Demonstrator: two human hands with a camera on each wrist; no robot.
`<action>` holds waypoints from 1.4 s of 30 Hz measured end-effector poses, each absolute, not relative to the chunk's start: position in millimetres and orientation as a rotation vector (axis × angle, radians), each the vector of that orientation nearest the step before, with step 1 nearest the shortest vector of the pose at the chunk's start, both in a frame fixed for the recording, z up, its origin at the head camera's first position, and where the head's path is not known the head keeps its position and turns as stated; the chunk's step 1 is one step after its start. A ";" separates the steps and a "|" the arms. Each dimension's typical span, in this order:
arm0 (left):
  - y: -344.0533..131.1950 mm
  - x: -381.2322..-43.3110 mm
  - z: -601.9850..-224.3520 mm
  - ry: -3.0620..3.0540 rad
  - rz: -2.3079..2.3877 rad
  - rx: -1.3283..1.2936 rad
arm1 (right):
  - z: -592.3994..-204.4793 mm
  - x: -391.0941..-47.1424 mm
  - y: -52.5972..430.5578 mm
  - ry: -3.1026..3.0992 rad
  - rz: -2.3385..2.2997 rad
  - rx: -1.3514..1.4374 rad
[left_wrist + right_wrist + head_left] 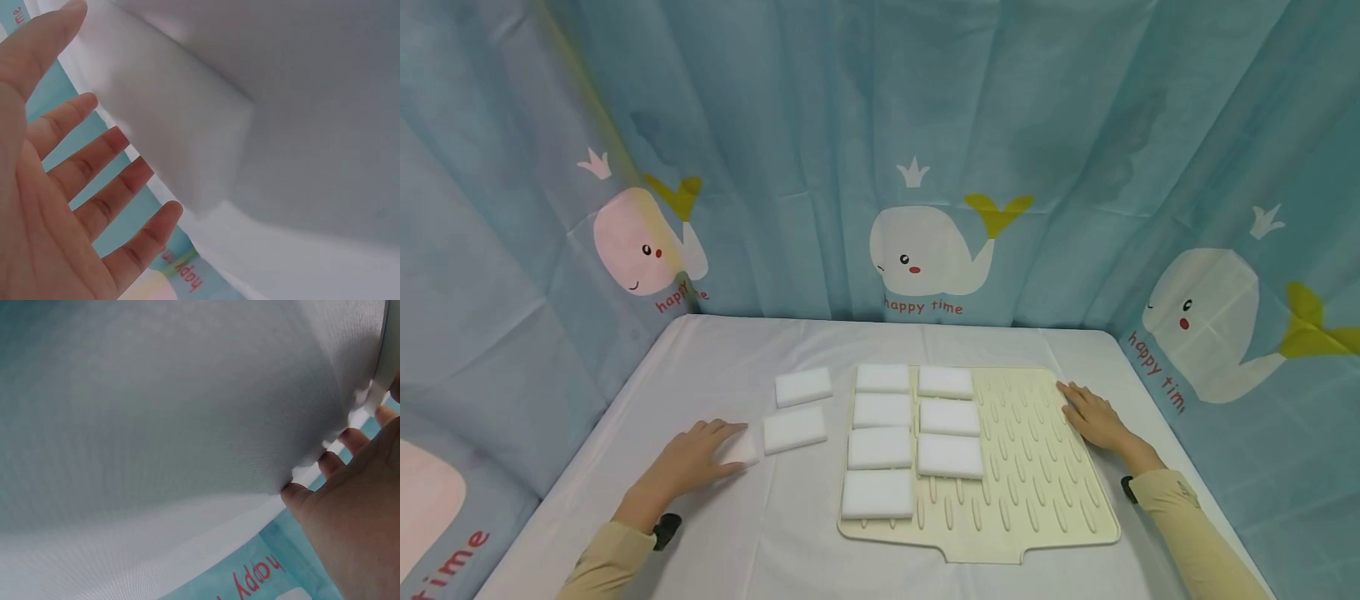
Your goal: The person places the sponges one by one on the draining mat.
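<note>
My left hand (688, 458) reaches around a white sponge block (740, 450) on the left of the table, its thumb and index finger on either side of it. In the left wrist view the fingers are spread and nearly straight beside the sponge (169, 119); whether they touch it I cannot tell. Two more white sponges, one nearer (794, 430) and one farther (803, 387), lie to its right. A cream ridged mat (1037, 467) carries several white sponges (878, 495) in two columns. My right hand (1097, 421) rests with extended fingers by the mat's upper right edge.
A white cloth covers the table (715, 550). Blue curtains (820, 150) printed with whales hang behind and at both sides. The mat has a tab (983, 554) at its near edge, and its right part shows bare ridges.
</note>
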State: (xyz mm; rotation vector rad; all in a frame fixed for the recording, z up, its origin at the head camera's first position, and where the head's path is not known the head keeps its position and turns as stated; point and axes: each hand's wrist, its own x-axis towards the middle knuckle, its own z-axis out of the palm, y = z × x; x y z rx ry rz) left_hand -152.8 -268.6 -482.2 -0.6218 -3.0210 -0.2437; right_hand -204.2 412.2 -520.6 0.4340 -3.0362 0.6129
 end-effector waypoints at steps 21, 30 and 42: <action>-275.9 -150.1 -467.8 -3.027 -0.231 -0.626 | -517.7 -204.3 410.1 -3.038 0.622 0.420; -269.1 -159.0 -460.9 -2.963 -0.192 -0.691 | -513.6 -204.2 410.6 -3.050 0.624 0.415; -229.8 -172.1 -450.7 -2.916 -0.150 -0.818 | -520.7 -205.0 413.4 -3.041 0.637 0.416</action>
